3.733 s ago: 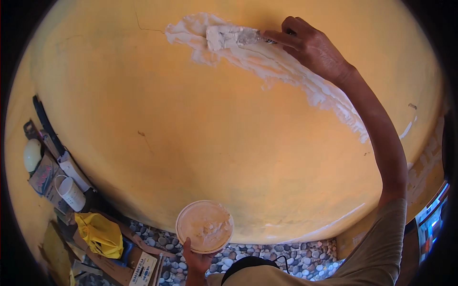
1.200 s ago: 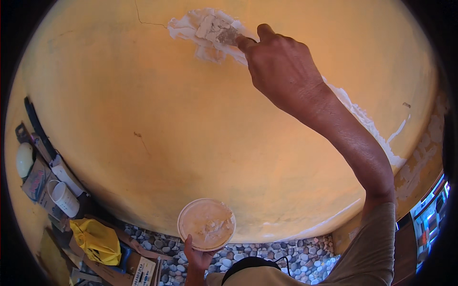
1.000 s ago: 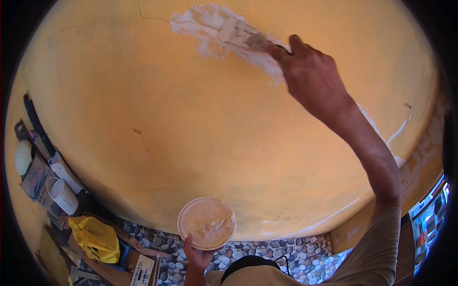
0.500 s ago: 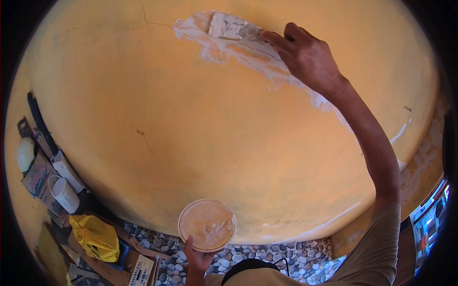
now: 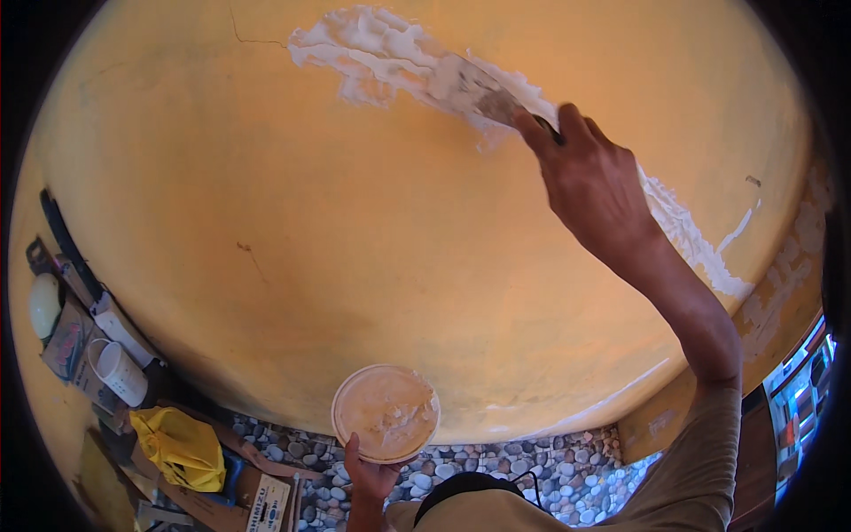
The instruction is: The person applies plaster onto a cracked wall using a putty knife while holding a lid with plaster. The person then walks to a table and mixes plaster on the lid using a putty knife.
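Note:
My right hand grips the dark handle of a putty knife, its wide metal blade lying against the yellow wall. Under and around the blade runs a rough diagonal band of white filler, from the upper middle down to the right. Low in front of me, my left hand holds a round, pale plastic lid by its near edge, thumb on top. Lumps of filler sit on the lid's right half. A thin crack runs from the band's left end.
At the lower left stand a white bucket, a yellow plastic bag, a cardboard box, a handsaw and a pale helmet. Pebble-patterned flooring lies below. A peeling wall section borders the right.
My right hand has drawn the putty knife down and to the right along the filler band, leaving the band's left end uncovered. The lid stays almost where it was.

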The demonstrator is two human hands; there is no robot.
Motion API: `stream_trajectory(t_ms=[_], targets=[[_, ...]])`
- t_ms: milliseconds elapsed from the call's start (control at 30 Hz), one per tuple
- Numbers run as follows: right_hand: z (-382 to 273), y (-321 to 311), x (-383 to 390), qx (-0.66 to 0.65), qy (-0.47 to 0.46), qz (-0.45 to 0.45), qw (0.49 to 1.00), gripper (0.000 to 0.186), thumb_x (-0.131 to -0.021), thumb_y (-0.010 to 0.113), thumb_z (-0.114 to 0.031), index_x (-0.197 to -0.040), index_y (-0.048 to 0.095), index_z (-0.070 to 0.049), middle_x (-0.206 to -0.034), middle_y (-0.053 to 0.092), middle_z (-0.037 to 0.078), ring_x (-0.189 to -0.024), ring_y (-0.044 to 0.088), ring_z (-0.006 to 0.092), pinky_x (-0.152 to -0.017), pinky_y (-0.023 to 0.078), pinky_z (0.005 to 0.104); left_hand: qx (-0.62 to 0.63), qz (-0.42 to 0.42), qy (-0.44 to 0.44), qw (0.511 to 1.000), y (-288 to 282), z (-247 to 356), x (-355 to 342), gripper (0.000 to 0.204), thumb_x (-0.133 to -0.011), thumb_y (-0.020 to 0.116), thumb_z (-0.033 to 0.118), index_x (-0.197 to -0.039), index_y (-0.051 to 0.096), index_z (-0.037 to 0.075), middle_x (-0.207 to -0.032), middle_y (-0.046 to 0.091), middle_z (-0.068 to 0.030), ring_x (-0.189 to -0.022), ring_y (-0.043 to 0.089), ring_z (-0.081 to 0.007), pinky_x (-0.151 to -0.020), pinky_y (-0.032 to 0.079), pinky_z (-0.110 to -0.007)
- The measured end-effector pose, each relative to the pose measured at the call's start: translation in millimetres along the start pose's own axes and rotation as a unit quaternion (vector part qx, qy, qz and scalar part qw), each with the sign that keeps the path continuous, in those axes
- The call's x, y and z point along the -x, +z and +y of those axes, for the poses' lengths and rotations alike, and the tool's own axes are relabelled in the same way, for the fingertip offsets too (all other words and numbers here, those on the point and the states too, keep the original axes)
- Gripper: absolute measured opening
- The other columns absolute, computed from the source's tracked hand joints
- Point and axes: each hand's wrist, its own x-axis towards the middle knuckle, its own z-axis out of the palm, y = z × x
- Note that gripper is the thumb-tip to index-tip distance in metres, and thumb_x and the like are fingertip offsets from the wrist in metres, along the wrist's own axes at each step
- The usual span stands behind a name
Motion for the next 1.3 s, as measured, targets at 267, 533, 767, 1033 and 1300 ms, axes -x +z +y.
stream_trajectory(t_ms=[267,533,767,1033,1300], targets=[[10.6,-20.4,31.8,-0.034,0.051,-0.023,0.998,0.037,-0.078,0.058,-0.002,-0.114,0.058,-0.006,-0.088,0.052,0.012,-0.077,0.06,0.0241,-0.055,0.052,0.0357,-0.005,-0.025,-0.016,1.0,-0.4,11.1,-0.7,0.074,-0.089,0.046,0.05,-0.147,0.02,0.011,-0.145,0.033,-0.0188,-0.127,0.042,-0.0423,-0.091,0.048,-0.061],[-19.4,1.4,-12.9,-0.057,0.026,0.041,0.997,0.024,-0.077,0.057,-0.006,-0.1,0.057,0.001,-0.082,0.054,0.013,-0.078,0.061,0.0253,-0.054,0.053,0.0344,-0.066,-0.027,-0.028,0.997,7.9,19.0,-1.6,0.076,-0.088,0.046,0.052,-0.147,0.02,0.011,-0.147,0.032,-0.0175,-0.13,0.038,-0.0421,-0.095,0.044,-0.061],[14.8,0.0,59.1,-0.034,0.1,-0.02,0.994,0.033,-0.077,0.056,-0.003,-0.11,0.053,-0.002,-0.087,0.051,0.012,-0.079,0.058,0.0251,-0.056,0.052,0.0336,-0.074,-0.012,-0.089,0.993,20.6,36.1,-8.4,0.077,-0.087,0.046,0.054,-0.146,0.023,0.01,-0.145,0.036,-0.0175,-0.122,0.048,-0.0416,-0.084,0.053,-0.058],[-2.2,-56.0,257.6,-0.09,0.458,-0.123,0.876,0.025,-0.089,0.057,-0.013,-0.113,0.064,-0.008,-0.074,0.053,0.013,-0.063,0.057,0.0308,-0.056,0.046,0.0399,-0.098,-0.02,-0.171,0.98,26.6,65.0,-23.8,0.071,-0.09,0.043,0.053,-0.144,0.027,0.01,-0.14,0.042,-0.0176,-0.117,0.053,-0.0406,-0.077,0.056,-0.057],[-221.0,-70.2,466.2,-0.446,0.88,-0.032,0.158,0.041,-0.089,0.061,-0.018,-0.127,0.053,-0.005,-0.072,0.057,0.001,-0.055,0.054,0.0095,-0.045,0.044,0.0249,-0.107,-0.013,-0.247,0.963,24.2,78.2,-37.5,0.069,-0.09,0.046,0.055,-0.144,0.03,0.014,-0.141,0.043,-0.0115,-0.12,0.051,-0.0353,-0.079,0.055,-0.055]])
